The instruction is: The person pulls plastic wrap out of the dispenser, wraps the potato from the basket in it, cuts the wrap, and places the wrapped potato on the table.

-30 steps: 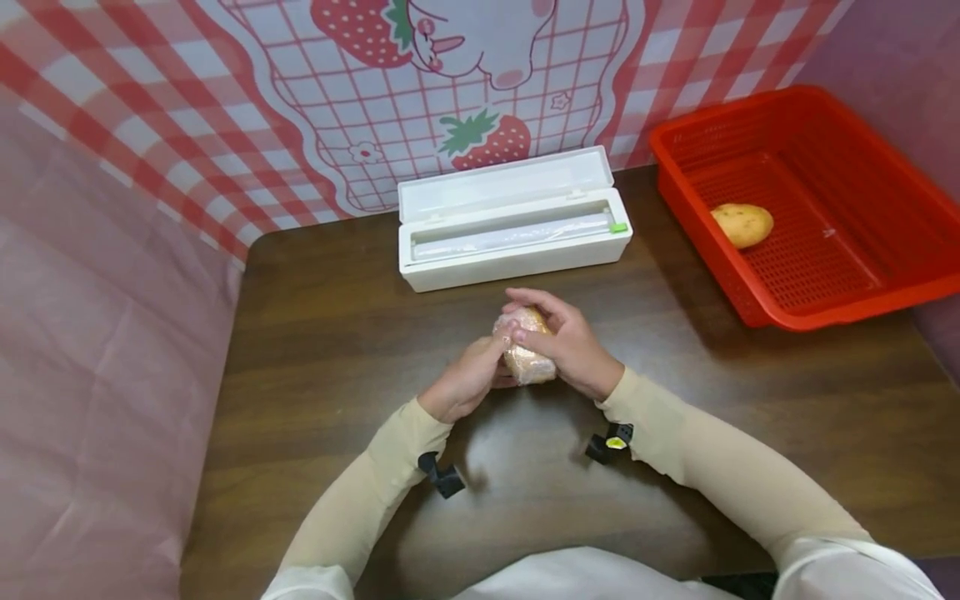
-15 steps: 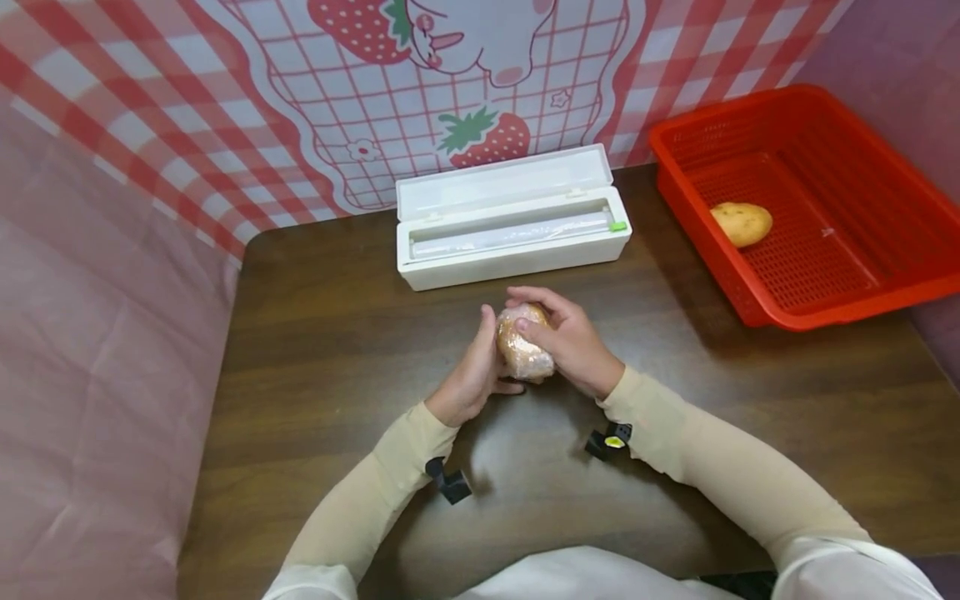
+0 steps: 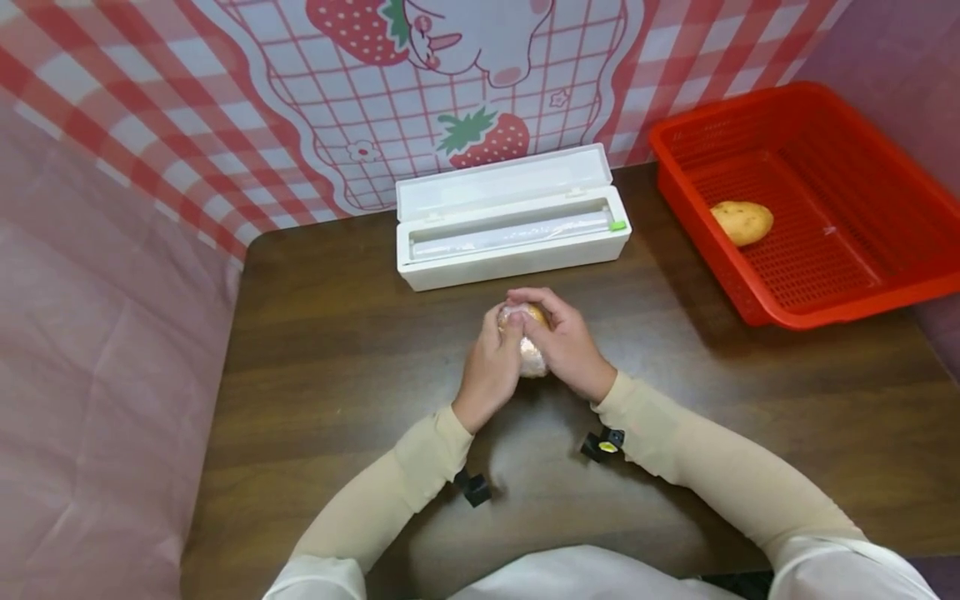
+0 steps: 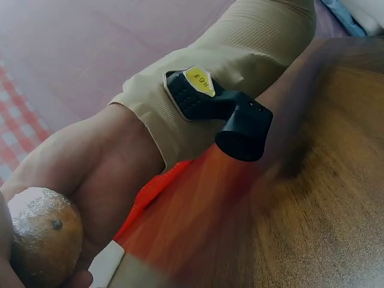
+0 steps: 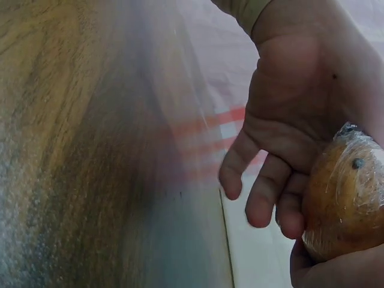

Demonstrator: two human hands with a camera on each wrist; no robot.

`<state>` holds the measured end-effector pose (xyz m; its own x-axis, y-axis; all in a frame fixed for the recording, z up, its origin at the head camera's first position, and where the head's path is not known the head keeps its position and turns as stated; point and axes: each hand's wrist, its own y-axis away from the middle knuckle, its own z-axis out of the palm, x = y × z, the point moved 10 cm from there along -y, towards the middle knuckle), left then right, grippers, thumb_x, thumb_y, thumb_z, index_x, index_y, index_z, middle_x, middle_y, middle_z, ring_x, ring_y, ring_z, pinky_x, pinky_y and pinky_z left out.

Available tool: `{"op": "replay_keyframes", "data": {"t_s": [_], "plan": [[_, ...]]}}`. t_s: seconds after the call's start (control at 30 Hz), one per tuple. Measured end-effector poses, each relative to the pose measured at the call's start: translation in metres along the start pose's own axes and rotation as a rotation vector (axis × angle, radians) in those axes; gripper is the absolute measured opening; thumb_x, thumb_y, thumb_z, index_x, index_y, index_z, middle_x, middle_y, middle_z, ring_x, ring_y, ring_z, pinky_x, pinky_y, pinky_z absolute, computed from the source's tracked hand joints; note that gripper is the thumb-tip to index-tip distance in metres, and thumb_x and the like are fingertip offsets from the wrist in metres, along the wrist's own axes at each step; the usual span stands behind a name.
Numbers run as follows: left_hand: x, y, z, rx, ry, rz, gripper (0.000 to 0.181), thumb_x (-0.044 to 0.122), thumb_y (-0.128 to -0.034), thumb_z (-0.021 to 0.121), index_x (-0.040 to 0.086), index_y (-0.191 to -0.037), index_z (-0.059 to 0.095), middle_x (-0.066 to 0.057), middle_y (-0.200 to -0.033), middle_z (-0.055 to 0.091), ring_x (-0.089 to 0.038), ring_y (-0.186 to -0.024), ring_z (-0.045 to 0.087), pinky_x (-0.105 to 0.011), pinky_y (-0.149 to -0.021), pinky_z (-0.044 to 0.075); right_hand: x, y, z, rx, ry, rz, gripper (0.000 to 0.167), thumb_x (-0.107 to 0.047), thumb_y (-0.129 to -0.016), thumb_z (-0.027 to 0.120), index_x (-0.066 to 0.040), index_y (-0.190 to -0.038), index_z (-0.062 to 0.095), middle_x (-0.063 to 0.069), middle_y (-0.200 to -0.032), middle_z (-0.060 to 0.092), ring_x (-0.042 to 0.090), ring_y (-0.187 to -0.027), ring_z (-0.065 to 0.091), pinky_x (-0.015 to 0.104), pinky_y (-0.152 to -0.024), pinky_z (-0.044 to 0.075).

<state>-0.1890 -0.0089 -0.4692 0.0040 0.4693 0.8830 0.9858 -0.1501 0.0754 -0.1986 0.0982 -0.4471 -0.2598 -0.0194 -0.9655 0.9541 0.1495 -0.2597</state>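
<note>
A potato wrapped in clear plastic film [image 3: 533,360] is held between both hands over the middle of the table. My right hand [image 3: 573,346] grips it from the right, thumb on top and fingers round its far side. From the left, my left hand [image 3: 489,367] holds it, its thumb beside the right thumb. In the right wrist view, the left hand's lower fingers [image 5: 264,192] are bent loosely below the wrapped potato [image 5: 345,201]. The left wrist view has the film shining on the wrapped potato [image 4: 48,237], against the right palm; part of it is hidden.
Behind the hands stands a white cling film box [image 3: 517,271], lid raised, with a film roll [image 3: 510,237] inside and a green slider [image 3: 617,226]. At the right, a red basket [image 3: 712,258] holds an unwrapped potato [image 3: 742,222]. A checked cloth [image 3: 322,108] hangs behind.
Half a second ago my left thumb was lifted off the wrapped potato; now it lies over it again. The left hand has turned and shifted slightly right. My right hand has kept its grip.
</note>
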Motion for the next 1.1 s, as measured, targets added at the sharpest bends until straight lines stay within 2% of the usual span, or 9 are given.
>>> {"op": "replay_keyframes", "data": {"t_s": [0.23, 0.37, 0.43, 0.63, 0.9, 1.1], "plan": [[0.000, 0.000, -0.002, 0.059, 0.009, 0.019, 0.057, 0.042, -0.1096, 0.021, 0.007, -0.145, 0.049, -0.018, -0.130, 0.063, -0.031, -0.109, 0.061, -0.048, -0.093, 0.049, -0.003, 0.002, -0.001, 0.027, 0.019, -0.009, 0.028, -0.001, -0.102, 0.053, 0.005, -0.128, 0.061, 0.023, -0.128, 0.061, 0.025, -0.117, 0.059, 0.031, -0.098, 0.048], [-0.004, -0.002, -0.005, 0.084, 0.050, 0.019, 0.052, 0.035, -0.1097, 0.022, 0.006, -0.140, 0.053, -0.017, -0.122, 0.065, -0.029, -0.100, 0.061, -0.045, -0.086, 0.050, -0.003, 0.002, -0.001, 0.034, 0.022, -0.015, 0.028, 0.000, -0.102, 0.052, 0.003, -0.127, 0.063, 0.018, -0.125, 0.063, 0.024, -0.115, 0.060, 0.032, -0.097, 0.049], [-0.006, -0.003, -0.006, 0.087, 0.072, 0.013, 0.051, 0.033, -0.1099, 0.023, 0.005, -0.138, 0.055, -0.018, -0.121, 0.065, -0.029, -0.100, 0.060, -0.045, -0.087, 0.050, -0.001, 0.003, -0.001, 0.035, -0.001, -0.007, 0.028, 0.000, -0.102, 0.051, 0.003, -0.127, 0.062, 0.018, -0.125, 0.063, 0.023, -0.114, 0.060, 0.032, -0.095, 0.050], [-0.008, -0.004, -0.008, 0.089, 0.101, 0.013, 0.048, 0.029, -0.1101, 0.025, 0.002, -0.133, 0.057, -0.018, -0.124, 0.064, -0.029, -0.109, 0.060, -0.046, -0.096, 0.047, 0.005, 0.005, 0.000, 0.041, -0.073, 0.052, 0.029, -0.004, -0.104, 0.051, 0.007, -0.129, 0.059, 0.022, -0.126, 0.063, 0.021, -0.112, 0.063, 0.029, -0.090, 0.053], [-0.005, -0.008, -0.008, 0.077, 0.154, 0.043, 0.047, 0.030, -0.1105, 0.025, 0.005, -0.133, 0.059, -0.014, -0.124, 0.064, -0.026, -0.108, 0.059, -0.043, -0.095, 0.047, 0.009, 0.004, -0.001, 0.050, -0.060, 0.088, 0.033, -0.008, -0.106, 0.046, -0.001, -0.137, 0.055, 0.018, -0.129, 0.060, 0.023, -0.113, 0.058, 0.031, -0.094, 0.048], [-0.010, -0.012, -0.002, 0.041, 0.205, 0.037, 0.047, 0.030, -0.1106, 0.027, 0.007, -0.133, 0.062, -0.012, -0.125, 0.066, -0.024, -0.109, 0.060, -0.042, -0.096, 0.047, 0.015, 0.004, -0.003, 0.065, -0.060, 0.131, 0.036, -0.007, -0.107, 0.043, 0.003, -0.140, 0.050, 0.020, -0.128, 0.057, 0.024, -0.113, 0.055, 0.032, -0.094, 0.045]]}}
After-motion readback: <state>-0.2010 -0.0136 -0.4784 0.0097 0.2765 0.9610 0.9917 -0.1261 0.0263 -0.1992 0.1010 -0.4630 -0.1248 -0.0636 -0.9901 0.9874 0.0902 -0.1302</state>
